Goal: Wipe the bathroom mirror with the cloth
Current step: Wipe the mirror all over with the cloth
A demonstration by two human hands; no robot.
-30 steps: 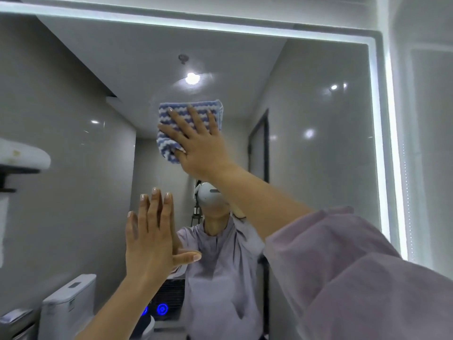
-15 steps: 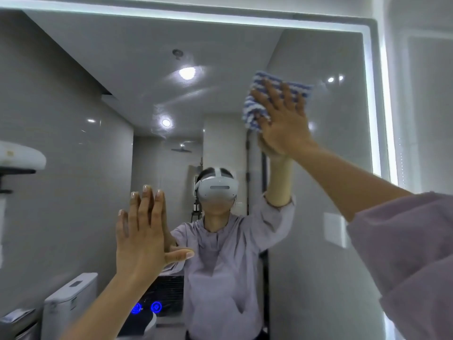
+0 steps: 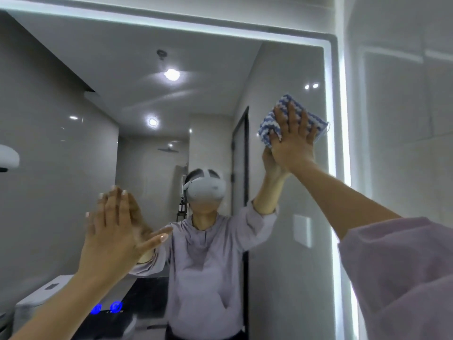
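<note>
Right hand (image 3: 291,141), fingers spread, presses a soft, light cloth (image 3: 272,123) flat beside the mirror (image 3: 282,69) edge; left hand (image 3: 112,231) flat on glass

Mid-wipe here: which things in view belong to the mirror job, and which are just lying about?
Job: mirror; striped cloth; right hand, pressing the cloth flat to the glass; left hand, flat against the mirror.
Lying about, seen only in reflection: toilet; wall switch plate; two blue lights.
</note>
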